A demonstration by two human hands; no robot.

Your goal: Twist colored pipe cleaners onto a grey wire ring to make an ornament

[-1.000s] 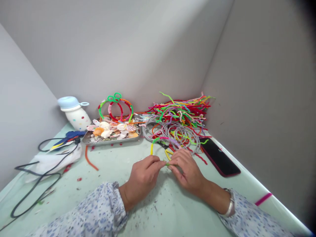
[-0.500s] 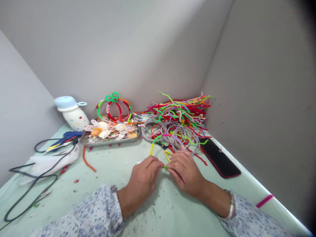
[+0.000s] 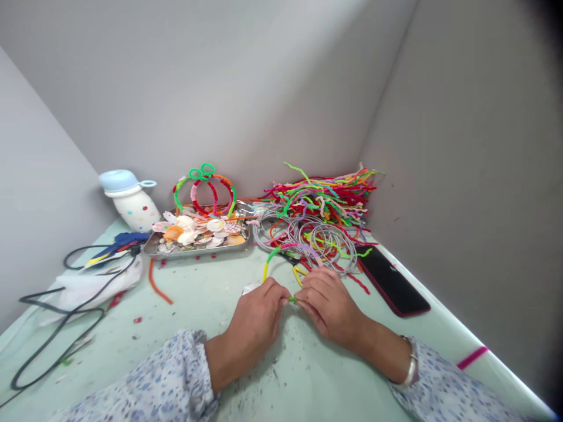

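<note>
My left hand [image 3: 259, 313] and my right hand [image 3: 329, 302] meet over the middle of the table, fingertips pinched close together. Between them shows a short green stretch of pipe cleaner [image 3: 292, 299]. A hoop wrapped in multicoloured pipe cleaners [image 3: 290, 246] arches up behind my hands, running yellow, green, pink and lilac; its lower ends vanish into my fingers. Yellow-handled pliers [image 3: 299, 274] lie just beyond, partly covered by my right hand. A small whitish piece [image 3: 250, 288] rests behind my left hand.
A metal tray [image 3: 197, 253] holds shells, with finished-looking wrapped hoops [image 3: 214, 193] standing at its back. Behind are wire coils [image 3: 334, 246] and a pipe cleaner heap [image 3: 325, 196]. A phone [image 3: 393, 281] lies right; a bottle [image 3: 132, 202] and black cable [image 3: 57, 316] are left.
The hoop has shifted slightly left and lower behind my hands. Both hands keep their pinch at nearly the same place; the view has moved a little.
</note>
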